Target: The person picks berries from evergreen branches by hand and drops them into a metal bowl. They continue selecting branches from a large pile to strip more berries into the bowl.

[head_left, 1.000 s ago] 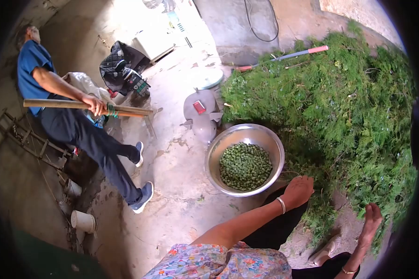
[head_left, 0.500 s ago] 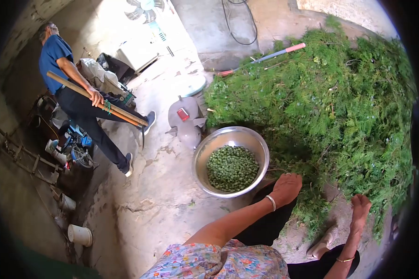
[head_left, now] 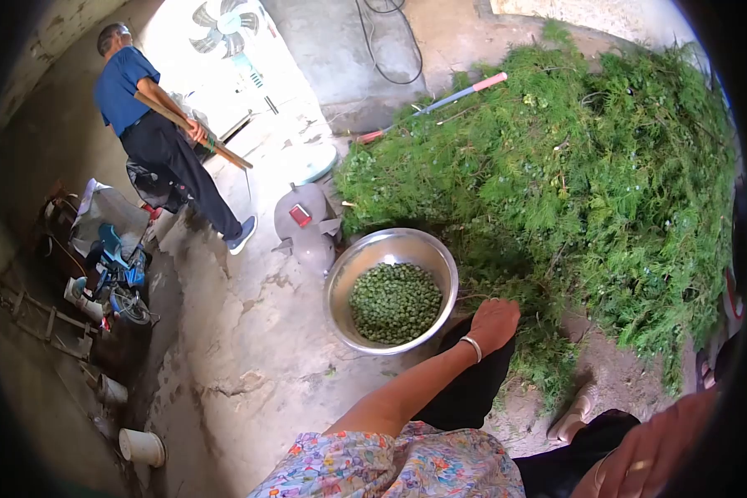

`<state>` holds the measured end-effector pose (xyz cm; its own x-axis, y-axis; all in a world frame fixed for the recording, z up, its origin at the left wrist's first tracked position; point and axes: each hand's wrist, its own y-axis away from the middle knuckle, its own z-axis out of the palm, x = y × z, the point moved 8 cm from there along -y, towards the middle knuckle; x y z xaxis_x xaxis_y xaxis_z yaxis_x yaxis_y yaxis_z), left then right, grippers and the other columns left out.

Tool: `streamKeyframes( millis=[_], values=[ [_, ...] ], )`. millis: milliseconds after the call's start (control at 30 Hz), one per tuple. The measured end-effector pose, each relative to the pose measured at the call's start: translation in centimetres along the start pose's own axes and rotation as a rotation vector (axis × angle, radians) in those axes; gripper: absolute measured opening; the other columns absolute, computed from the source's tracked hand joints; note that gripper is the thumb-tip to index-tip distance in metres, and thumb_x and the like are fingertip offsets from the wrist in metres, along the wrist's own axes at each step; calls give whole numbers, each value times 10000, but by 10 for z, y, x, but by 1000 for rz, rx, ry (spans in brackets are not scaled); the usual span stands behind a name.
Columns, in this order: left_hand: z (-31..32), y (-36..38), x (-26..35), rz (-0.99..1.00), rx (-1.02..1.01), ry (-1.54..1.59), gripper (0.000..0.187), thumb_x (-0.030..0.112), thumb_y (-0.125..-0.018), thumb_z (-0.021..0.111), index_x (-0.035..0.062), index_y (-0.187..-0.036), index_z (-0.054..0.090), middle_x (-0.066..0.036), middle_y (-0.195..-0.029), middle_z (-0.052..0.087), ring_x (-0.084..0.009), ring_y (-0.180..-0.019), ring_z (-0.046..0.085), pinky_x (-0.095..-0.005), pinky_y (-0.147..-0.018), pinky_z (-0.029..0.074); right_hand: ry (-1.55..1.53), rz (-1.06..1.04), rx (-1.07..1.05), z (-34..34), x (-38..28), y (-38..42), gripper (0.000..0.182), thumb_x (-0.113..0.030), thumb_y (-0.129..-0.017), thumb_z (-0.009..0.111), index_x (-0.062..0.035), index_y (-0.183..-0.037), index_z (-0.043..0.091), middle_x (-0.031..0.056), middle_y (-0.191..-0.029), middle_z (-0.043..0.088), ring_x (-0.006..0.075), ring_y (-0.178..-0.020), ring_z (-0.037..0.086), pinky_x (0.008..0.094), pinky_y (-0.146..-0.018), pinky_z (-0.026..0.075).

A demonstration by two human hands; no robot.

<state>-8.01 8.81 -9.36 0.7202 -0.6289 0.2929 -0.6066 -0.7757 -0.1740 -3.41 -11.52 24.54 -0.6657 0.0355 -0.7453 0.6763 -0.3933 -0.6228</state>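
Note:
My left hand (head_left: 495, 322), with a bracelet on its wrist, is closed at the near edge of a big heap of green branches (head_left: 548, 191); a thin twig shows at its fingers. Just left of it a steel bowl (head_left: 335, 320) holds small green cones (head_left: 396, 302). At the lower right my right hand (head_left: 660, 448) is large and near the camera, a ring on one finger. Its fingertips are not clear, and I cannot make out anything in it.
Another person (head_left: 153, 124) walks at the upper left with wooden poles (head_left: 224, 153). A long-handled tool (head_left: 444, 104) lies on the heap. A red phone (head_left: 300, 216) rests on a grey stool (head_left: 290, 199). A fan (head_left: 224, 29) and a white bucket (head_left: 141, 446) stand farther off.
My right hand has moved down and closer to the camera, away from the branches. The left hand stays by the heap. The other person has stepped away, and the view has shifted slightly.

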Motion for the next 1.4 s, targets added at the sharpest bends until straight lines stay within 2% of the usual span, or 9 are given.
streamKeyframes(
  millis=[67,267,333,500,633,700,833,1133,1400],
  values=[
    [2,-1,-2,-15,-2,16,122,124,-819,492,32,-786,563,-165,-790,602,-318,-785,586,-424,-714,423,-123,-364,272,8,-11,-19,121,-172,-847,655,-56,-837,687,82,-481,499,165,-362,445,305,-367,387],
    [0,-3,-1,-13,-36,73,116,103,-806,496,24,-804,581,-176,-791,614,-331,-777,596,-444,-718,432,-116,-361,132,19,-11,-31,110,-159,-848,647,-57,-833,687,80,-482,495,162,-364,444,304,-368,386],
    [5,-2,-2,-1,-45,43,170,174,-857,523,21,-825,591,-158,-800,621,-318,-803,601,-429,-735,438,-92,-355,92,23,-15,-32,106,-153,-848,645,-57,-832,686,80,-482,494,160,-364,443,303,-369,386],
    [0,-5,-11,-49,-53,38,173,175,-862,519,24,-824,593,-154,-801,621,-313,-802,603,-423,-735,438,-85,-362,0,28,-14,-36,98,-140,-849,637,-57,-829,686,78,-483,490,157,-366,442,302,-371,386],
    [-5,5,-4,3,77,66,115,102,-817,501,31,-754,564,-161,-747,607,-320,-750,599,-436,-701,438,-119,-388,-32,31,-5,-36,93,-130,-850,632,-58,-826,685,77,-484,487,154,-368,441,301,-372,386],
    [-4,1,-8,-63,-47,51,204,203,-856,531,13,-833,601,-163,-789,623,-329,-770,603,-444,-711,453,-102,-390,-112,30,-6,-42,90,-124,-850,629,-58,-824,685,76,-484,485,153,-368,441,301,-373,386],
    [-1,-1,-10,-58,-99,93,204,204,-862,534,10,-859,599,-162,-808,624,-330,-811,599,-453,-733,448,-87,-384,-237,24,-9,-46,87,-114,-851,623,-59,-822,684,75,-485,482,150,-370,440,300,-375,386],
    [-3,1,-8,-38,20,123,206,196,-872,527,6,-822,589,-170,-761,616,-347,-746,597,-463,-702,438,-64,-414,-143,27,-9,-16,85,-118,-849,622,-58,-842,681,80,-485,485,155,-373,444,298,-370,380],
    [2,0,-10,-3,0,54,181,182,-840,557,12,-792,599,-163,-747,618,-326,-733,609,-449,-655,453,-13,-401,-104,32,-25,9,88,-122,-848,622,-57,-862,679,86,-486,489,159,-376,447,297,-365,374]
  ],
)
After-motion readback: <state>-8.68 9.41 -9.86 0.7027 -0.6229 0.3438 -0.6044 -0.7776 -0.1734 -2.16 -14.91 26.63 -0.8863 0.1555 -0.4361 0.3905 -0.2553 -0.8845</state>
